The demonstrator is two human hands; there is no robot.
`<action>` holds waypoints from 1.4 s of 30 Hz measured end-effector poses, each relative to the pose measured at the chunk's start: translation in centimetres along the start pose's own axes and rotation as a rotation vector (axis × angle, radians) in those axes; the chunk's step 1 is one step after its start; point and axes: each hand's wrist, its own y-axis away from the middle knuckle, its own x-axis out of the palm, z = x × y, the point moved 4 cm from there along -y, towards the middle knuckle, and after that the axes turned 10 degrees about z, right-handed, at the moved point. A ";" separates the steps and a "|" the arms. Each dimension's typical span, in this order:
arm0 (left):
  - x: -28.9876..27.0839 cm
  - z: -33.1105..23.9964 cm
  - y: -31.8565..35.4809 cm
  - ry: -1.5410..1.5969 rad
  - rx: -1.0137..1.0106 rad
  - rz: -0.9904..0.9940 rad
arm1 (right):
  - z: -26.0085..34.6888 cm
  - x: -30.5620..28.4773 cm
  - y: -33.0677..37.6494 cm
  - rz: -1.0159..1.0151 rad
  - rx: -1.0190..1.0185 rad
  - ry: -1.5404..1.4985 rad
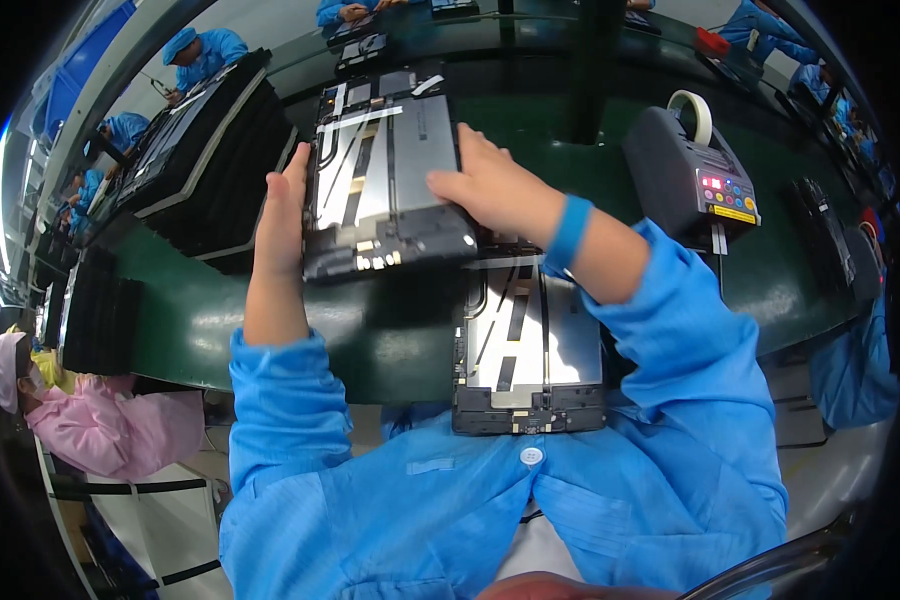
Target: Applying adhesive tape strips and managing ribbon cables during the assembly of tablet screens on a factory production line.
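Between my two hands is an open-backed tablet (425,150), tilted, with its silver battery, black cables and pale tape strips exposed. My left hand (282,215) presses along its left edge, thumb up, other fingers mostly hidden. My right hand (495,185) grips the right edge, its thumb lying over the top face. A blue band (568,235) circles my right wrist. A second open tablet (515,320) lies at the near edge of the green table, close to my chest; my right forearm is above its upper right corner.
A tall stack of black tablet trays (215,165) stands at the left. To the right sits a grey tape dispenser (685,165) with a cream roll and a lit panel. More tablets (820,230) lie beyond it. A co-worker in pink (110,425) is at the lower left; several in blue work farther off.
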 end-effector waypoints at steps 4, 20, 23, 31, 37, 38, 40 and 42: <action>-3.3 -2.3 -1.4 -1.418 -0.087 -0.445 | -2.7 2.5 -4.3 -0.020 0.185 0.002; -7.4 -3.1 -0.3 -1.407 -0.171 -0.493 | -5.6 4.9 -7.3 0.192 0.283 0.046; -8.3 -3.1 0.2 -1.437 -0.208 -0.560 | -5.5 4.7 -6.9 0.197 0.277 0.055; -2.8 -1.7 1.8 -1.972 0.012 -0.631 | 0.5 -2.1 4.0 -0.207 -0.212 0.211; 1.2 10.5 6.1 -1.544 -0.423 -0.420 | -3.5 -6.0 19.1 -0.512 0.005 -0.509; 1.4 12.6 6.8 -1.485 -0.438 -0.427 | -5.4 -6.1 21.2 -0.706 0.064 -0.602; 0.0 15.6 8.1 -1.283 -0.350 -0.399 | -8.7 -7.1 24.8 -1.145 0.144 -0.390; -0.2 17.4 8.2 -1.358 -0.371 -0.414 | -11.2 -7.6 27.0 -1.318 0.224 -0.186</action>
